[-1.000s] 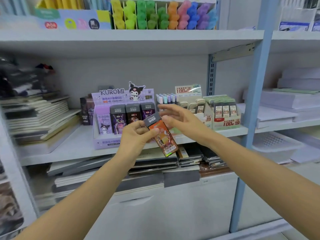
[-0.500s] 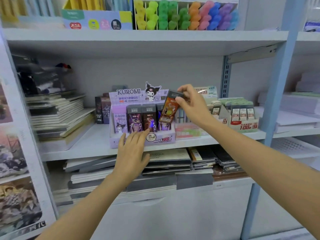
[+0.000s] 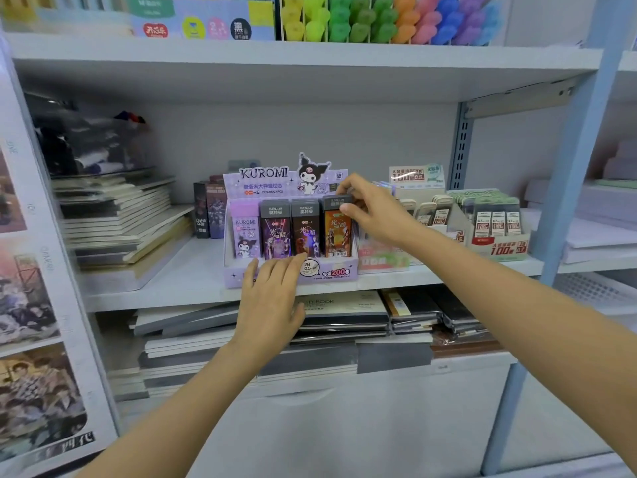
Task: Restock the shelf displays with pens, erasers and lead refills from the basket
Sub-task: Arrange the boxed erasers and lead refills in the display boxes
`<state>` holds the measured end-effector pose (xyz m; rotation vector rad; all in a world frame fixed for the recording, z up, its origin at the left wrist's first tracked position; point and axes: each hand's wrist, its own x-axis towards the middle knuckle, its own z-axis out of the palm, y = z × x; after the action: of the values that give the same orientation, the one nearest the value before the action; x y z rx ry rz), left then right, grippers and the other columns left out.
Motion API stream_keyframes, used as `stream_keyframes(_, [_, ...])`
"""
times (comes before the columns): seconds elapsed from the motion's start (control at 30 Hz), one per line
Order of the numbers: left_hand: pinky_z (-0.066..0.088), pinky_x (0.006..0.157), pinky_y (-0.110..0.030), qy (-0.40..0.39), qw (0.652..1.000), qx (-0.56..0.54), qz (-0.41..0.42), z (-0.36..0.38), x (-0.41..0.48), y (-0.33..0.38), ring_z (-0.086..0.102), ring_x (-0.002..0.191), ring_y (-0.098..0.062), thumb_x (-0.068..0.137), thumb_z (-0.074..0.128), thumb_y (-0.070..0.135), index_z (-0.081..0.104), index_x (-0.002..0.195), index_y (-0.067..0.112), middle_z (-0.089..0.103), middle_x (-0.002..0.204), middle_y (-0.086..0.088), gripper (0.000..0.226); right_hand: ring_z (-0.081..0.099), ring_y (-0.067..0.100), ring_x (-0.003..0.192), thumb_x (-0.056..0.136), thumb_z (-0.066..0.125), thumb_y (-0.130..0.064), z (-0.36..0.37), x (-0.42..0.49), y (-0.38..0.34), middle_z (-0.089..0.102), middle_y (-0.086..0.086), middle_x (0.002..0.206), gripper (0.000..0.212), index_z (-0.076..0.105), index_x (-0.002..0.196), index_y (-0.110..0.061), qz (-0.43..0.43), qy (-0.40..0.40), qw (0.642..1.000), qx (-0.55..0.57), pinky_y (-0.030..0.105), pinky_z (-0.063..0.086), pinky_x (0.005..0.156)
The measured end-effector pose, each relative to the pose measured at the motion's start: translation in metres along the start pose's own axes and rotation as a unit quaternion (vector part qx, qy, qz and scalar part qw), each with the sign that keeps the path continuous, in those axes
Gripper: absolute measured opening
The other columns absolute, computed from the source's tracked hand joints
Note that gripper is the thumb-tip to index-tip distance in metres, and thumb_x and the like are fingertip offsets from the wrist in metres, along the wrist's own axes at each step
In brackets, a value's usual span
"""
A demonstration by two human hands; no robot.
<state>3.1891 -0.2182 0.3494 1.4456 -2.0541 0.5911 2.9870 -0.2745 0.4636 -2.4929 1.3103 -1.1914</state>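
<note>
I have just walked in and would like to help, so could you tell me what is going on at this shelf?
A person is restocking the purple Kuromi display box on the middle shelf. The right hand pinches the top of an orange refill pack standing in the box's rightmost front slot, beside three other packs. The left hand rests with straight fingers against the box's front wall.
</note>
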Motion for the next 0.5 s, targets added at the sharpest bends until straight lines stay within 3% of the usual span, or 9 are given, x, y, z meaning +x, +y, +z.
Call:
stream_keyframes(0.07, [0.016,0.117,-0.047,0.005,1.0,0.001,0.0,0.001,0.0,0.0,0.045,0.126,-0.023,0.081,0.066,0.023,0.034,0.148,0.018,0.053,0.131,0.0,0.074,0.065,0.022,0.094,0.099,0.052,-0.016,0.008,0.002,0.001,0.066,0.005,0.103,0.017,0.048,0.115,-0.021,-0.002,0.017,1.0,0.004,0.038,0.058,0.08])
stream_keyframes(0.2, [0.015,0.118,-0.047,0.007,1.0,-0.008,-0.001,0.002,-0.001,0.001,0.044,0.125,-0.024,0.081,0.066,0.022,0.034,0.148,0.017,0.053,0.13,-0.001,0.075,0.058,0.009,0.09,0.095,0.058,-0.016,0.021,-0.002,0.012,0.059,-0.007,0.1,0.019,0.057,0.114,-0.018,-0.011,0.085,0.996,-0.021,0.035,0.055,0.084])
stream_keyframes(0.3, [0.013,0.119,-0.046,0.006,1.0,-0.009,0.001,0.002,-0.001,0.002,0.041,0.128,-0.023,0.082,0.064,0.023,0.03,0.149,0.018,0.05,0.135,0.0,0.076,0.05,0.014,0.105,0.091,0.064,-0.016,0.025,-0.009,0.02,0.052,-0.001,0.114,0.031,0.061,0.122,-0.016,-0.028,0.129,0.987,-0.095,0.035,0.046,0.096])
stream_keyframes(0.4, [0.007,0.12,-0.044,0.011,1.0,-0.025,0.0,0.001,-0.001,0.001,0.032,0.138,-0.021,0.086,0.061,0.025,0.023,0.152,0.021,0.043,0.143,0.001,0.077,0.04,0.022,0.124,0.092,0.063,-0.024,0.029,-0.019,0.019,0.045,0.009,0.134,0.046,0.052,0.137,-0.02,-0.034,0.125,0.976,-0.176,0.037,0.035,0.105])
stream_keyframes(0.5, [0.011,0.12,-0.048,0.069,0.997,-0.046,0.007,0.004,-0.013,0.004,0.026,0.143,-0.027,0.083,0.065,0.017,0.032,0.15,0.012,0.039,0.15,-0.008,0.074,0.039,0.022,0.127,0.093,0.059,-0.021,0.038,-0.038,0.011,0.045,0.01,0.137,0.045,0.05,0.137,-0.015,-0.095,0.175,0.971,-0.133,0.032,0.031,0.105])
